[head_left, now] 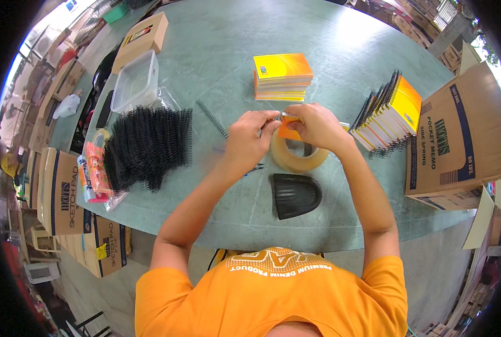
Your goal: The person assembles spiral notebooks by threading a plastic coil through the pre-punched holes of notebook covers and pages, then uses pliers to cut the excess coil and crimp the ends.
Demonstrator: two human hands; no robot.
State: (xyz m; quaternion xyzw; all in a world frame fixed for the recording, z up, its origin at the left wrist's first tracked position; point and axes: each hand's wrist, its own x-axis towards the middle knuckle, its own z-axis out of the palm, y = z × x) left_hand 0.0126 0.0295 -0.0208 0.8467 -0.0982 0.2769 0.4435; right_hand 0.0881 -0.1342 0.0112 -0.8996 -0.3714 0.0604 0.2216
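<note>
- Head view: nearest me, at the close side of the bench (233, 224), I see a black half-round piece (297, 196) lying with its ribbed face up.
- Just beyond it I have a roll of clear tape (302, 164) lying flat.
- Over the roll's far edge I see the small orange notebook (289, 133); the right hand (320, 128) pinches it in its grip, thumb against fingers. I cannot tell whether the notebook touches the roll.
- The left hand (249, 135) meets it at the notebook's left edge, its grip pinching what looks like a black coil (271, 118), mostly hidden by the fingers.
- Left of that hand I see a loose spiral (211, 117), then a heap of black spirals (149, 147).
- To the right, coil-bound notebooks (389, 115) lean in a row beside a brown carton (468, 126).
- Beyond the hands I see a neat stack of yellow-and-orange notebooks (284, 67).
- Far left, a clear plastic tub (133, 84) sits before a brown box (143, 40).
</note>
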